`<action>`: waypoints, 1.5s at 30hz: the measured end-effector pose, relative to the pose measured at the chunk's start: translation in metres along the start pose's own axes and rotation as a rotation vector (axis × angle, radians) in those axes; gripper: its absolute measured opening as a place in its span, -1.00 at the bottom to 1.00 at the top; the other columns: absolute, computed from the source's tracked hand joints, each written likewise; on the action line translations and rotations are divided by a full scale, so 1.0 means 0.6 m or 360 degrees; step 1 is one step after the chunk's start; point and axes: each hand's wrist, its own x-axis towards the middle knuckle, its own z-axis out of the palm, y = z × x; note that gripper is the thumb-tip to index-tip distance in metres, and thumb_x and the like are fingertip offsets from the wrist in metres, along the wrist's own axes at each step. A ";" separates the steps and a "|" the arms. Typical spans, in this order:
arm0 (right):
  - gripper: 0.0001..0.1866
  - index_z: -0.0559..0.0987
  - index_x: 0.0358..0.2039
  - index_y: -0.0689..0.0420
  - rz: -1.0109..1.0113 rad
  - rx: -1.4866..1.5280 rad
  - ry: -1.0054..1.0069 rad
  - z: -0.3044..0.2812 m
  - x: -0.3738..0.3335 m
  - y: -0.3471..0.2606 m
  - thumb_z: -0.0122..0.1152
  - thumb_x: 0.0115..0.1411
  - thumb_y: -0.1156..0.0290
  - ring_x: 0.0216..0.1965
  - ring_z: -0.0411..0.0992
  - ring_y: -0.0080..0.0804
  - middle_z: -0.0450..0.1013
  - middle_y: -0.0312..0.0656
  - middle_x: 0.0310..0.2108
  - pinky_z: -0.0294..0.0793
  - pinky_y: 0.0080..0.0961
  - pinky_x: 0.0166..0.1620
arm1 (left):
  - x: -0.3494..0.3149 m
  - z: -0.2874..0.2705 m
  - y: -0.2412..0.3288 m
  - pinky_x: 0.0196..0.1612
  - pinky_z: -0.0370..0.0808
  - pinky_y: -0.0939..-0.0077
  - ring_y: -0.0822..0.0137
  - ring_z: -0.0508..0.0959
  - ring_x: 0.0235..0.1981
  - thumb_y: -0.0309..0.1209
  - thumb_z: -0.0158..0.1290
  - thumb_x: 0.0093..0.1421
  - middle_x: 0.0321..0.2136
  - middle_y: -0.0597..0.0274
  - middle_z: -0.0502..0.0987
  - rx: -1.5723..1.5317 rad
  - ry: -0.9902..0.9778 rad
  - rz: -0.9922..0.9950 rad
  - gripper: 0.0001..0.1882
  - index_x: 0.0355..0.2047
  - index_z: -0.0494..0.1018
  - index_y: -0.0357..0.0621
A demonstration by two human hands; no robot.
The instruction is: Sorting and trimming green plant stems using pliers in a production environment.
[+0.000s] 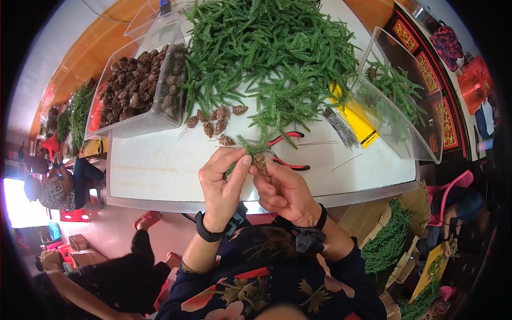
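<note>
"What are your fingers on?"
"My left hand [220, 178] pinches a green sprig [254, 148]; my right hand [290, 193] grips a brown pine cone [260, 165] just below it."
"Which way do they point?"
"The sprig's visible tip leans left and away from me. The cone's long axis, partly covered by my fingers, runs roughly toward my body."
"Any room?"
"We're over the white table [154, 165], near its front edge, with bare top either side. Red-handled pliers [294, 167] lie just beyond; piled foliage [272, 48] fills the far side."
</note>
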 end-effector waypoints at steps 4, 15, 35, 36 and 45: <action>-0.58 0.47 -0.15 0.12 -0.0032 -0.0135 -0.0068 -0.008 -0.002 0.003 -0.23 0.44 0.04 -0.82 -0.03 -0.70 0.22 -0.40 -0.65 -0.01 -0.69 -0.70 | 0.001 -0.002 0.001 -0.29 0.44 0.54 0.39 0.52 -0.44 -0.59 0.21 0.10 -0.46 0.15 0.56 0.0228 -0.0005 0.0082 -0.88 -0.34 0.56 -0.39; -0.86 0.57 -0.28 0.25 -0.1572 -0.2328 0.0593 0.020 -0.014 -0.036 0.19 0.28 0.43 -0.64 0.30 -0.72 0.44 -0.30 -0.49 0.26 -0.74 -0.56 | 0.002 0.005 0.002 -0.36 0.43 0.55 0.36 0.52 -0.48 -0.59 0.21 0.10 -0.49 0.18 0.53 0.0483 -0.0131 0.0278 -0.93 -0.39 0.56 -0.33; -0.72 0.49 -0.27 0.19 -0.1049 -0.2119 -0.0008 -0.002 -0.021 -0.065 0.38 0.02 0.65 -0.51 0.32 -0.71 0.43 -0.25 -0.24 0.30 -0.75 -0.46 | -0.002 0.000 -0.017 -0.34 0.42 0.61 0.46 0.48 -0.43 -0.55 0.13 0.21 -0.46 0.24 0.51 0.0243 -0.0426 0.0059 -0.94 -0.39 0.52 -0.31; -0.72 0.49 -0.27 0.19 -0.1050 -0.2119 -0.0006 -0.002 -0.021 -0.062 0.38 0.02 0.65 -0.51 0.32 -0.71 0.43 -0.25 -0.24 0.30 -0.75 -0.46 | -0.005 0.002 -0.021 -0.36 0.41 0.63 0.49 0.47 -0.45 -0.54 0.12 0.23 -0.47 0.27 0.51 0.0109 -0.0406 -0.0070 -0.93 -0.37 0.52 -0.30; -0.65 0.52 -0.26 0.15 -0.1714 -0.2334 0.0327 -0.021 -0.019 -0.005 0.45 -0.07 0.65 -0.62 0.26 -0.70 0.46 -0.24 -0.20 0.25 -0.73 -0.53 | -0.025 0.024 -0.001 -0.48 0.33 0.74 0.65 0.39 -0.50 -0.46 0.04 0.32 -0.47 0.41 0.49 -0.0445 -0.0368 -0.0596 -0.90 -0.26 0.48 -0.24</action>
